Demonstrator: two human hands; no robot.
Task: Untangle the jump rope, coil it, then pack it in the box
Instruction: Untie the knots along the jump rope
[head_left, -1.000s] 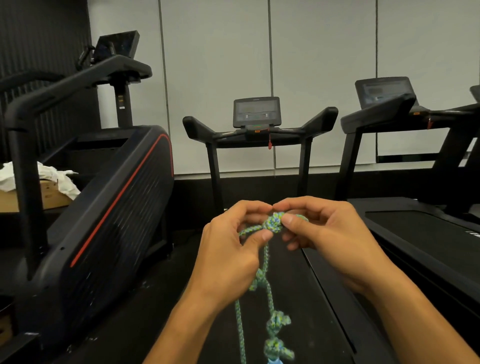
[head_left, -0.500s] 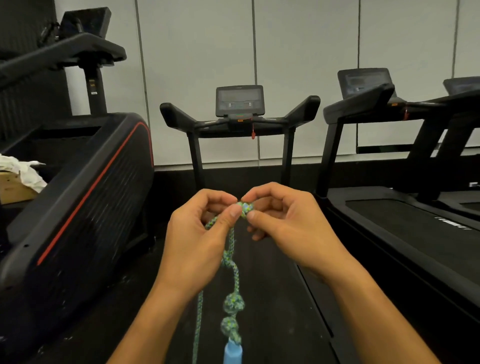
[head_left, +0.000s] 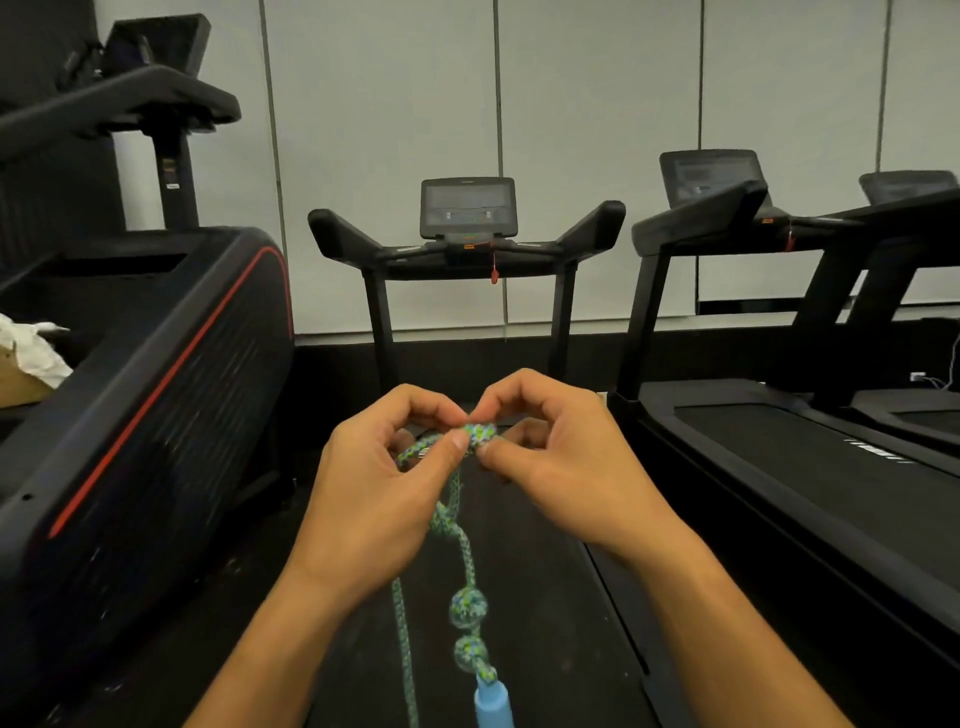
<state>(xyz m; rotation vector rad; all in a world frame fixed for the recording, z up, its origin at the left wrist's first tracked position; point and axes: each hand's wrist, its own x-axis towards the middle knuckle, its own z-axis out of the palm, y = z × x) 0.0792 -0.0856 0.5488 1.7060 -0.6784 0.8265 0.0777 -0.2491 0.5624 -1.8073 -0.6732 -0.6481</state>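
A green and blue braided jump rope (head_left: 467, 556) hangs between my hands, with several tight knots along it. Its light blue handle (head_left: 493, 704) dangles at the bottom edge. My left hand (head_left: 379, 499) and my right hand (head_left: 561, 467) both pinch the topmost knot (head_left: 479, 434) with thumbs and fingertips, held at chest height. A second strand of the rope drops straight down from under my left hand. A cardboard box (head_left: 18, 382) with white paper in it sits at the far left, partly cut off.
A black treadmill (head_left: 467, 249) stands straight ahead, its belt running under my hands. Another treadmill (head_left: 779, 467) is on the right. A black machine with a red stripe (head_left: 156, 395) fills the left side. A pale panelled wall is behind.
The view has tilted down and shifted slightly, bringing more of the blue handle into view. Both hands stay pinched on the top knot, fingers working at it with little change.
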